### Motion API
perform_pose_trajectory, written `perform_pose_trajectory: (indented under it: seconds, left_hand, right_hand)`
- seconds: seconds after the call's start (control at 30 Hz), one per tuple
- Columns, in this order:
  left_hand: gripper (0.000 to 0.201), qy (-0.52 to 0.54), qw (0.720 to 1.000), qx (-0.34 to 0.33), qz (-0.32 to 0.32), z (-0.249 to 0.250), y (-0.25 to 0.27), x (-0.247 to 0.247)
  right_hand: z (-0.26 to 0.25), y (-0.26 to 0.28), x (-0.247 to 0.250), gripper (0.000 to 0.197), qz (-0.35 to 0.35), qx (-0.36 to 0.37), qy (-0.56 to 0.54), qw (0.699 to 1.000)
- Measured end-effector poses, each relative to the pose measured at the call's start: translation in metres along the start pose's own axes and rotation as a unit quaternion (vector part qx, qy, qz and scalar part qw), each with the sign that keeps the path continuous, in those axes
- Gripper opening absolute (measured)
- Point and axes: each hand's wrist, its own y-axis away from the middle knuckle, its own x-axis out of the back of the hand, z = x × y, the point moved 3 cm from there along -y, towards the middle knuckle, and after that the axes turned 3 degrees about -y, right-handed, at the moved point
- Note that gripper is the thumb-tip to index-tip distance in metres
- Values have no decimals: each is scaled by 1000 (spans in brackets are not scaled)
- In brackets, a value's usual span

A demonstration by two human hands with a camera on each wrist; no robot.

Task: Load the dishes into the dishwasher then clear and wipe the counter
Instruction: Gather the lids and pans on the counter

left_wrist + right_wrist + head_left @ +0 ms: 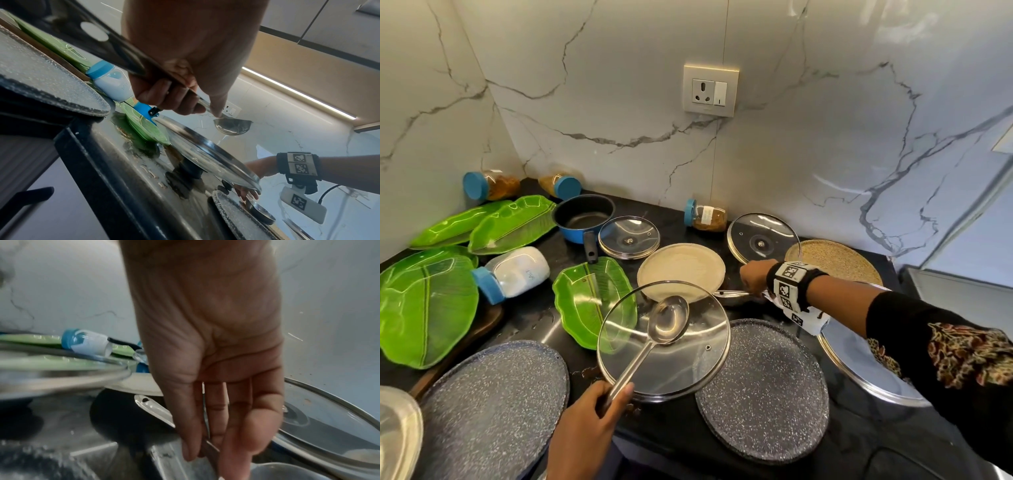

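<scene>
Steel ladle (667, 320) gripped in left hand (599, 404); right hand (755, 275), two o'clock, fingers closing on second utensil (732, 293), grip uncertain. We judge gathering step; next, lift, carry to dishwasher.

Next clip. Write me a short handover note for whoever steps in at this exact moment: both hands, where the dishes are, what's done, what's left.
Left hand: grip on a steel ladle, held above a glass lid.
Right hand: fingers on the handle of a second steel ladle lying on the counter; whether it is gripped is unclear.
On the counter: green leaf plates, speckled plates, blue saucepan, jars.
Done: nothing visibly loaded; dishwasher not in view.
Left: load everything, clear, wipe.
</scene>
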Motion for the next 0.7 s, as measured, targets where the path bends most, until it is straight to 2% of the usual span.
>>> perform_pose_trajectory:
  seconds: [0.13, 0.23, 0.27, 0.33, 0.4, 0.47, 0.57, 0.67, 0.7]
  left_hand:
    - [29, -6, 1000, 2, -14, 1, -2, 0]
    - [36, 7, 1000, -7, -21, 3, -1, -1]
    - [33, 7, 1000, -10, -23, 3, -1, -2]
    - [25, 4, 999, -14, -30, 2, 0, -4]
    - [29, 11, 999, -16, -34, -2, 1, -7]
    - [41, 16, 999, -6, -34, -8, 2, -10]
    - [45, 41, 999, 1, -34, -16, 3, -14]
    - [30, 54, 998, -3, -38, -14, 2, -15]
    - [29, 58, 998, -2, -40, -13, 1, -14]
  right_hand:
    - [2, 8, 8, 25, 20, 5, -70, 997]
    - [7, 15, 6, 21, 40, -8, -103, 994]
    - [8, 18, 5, 19, 44, -12, -112, 993]
    - [10, 24, 5, 6, 61, -21, -131, 989]
    - [10, 26, 5, 23, 80, -23, -164, 983]
    - [9, 29, 5, 30, 84, -24, -190, 978]
    - [8, 35, 6, 26, 81, -12, -212, 974]
    - [13, 49, 11, 5, 123, 6, -268, 956]
    - [15, 55, 12, 13, 143, 10, -286, 947]
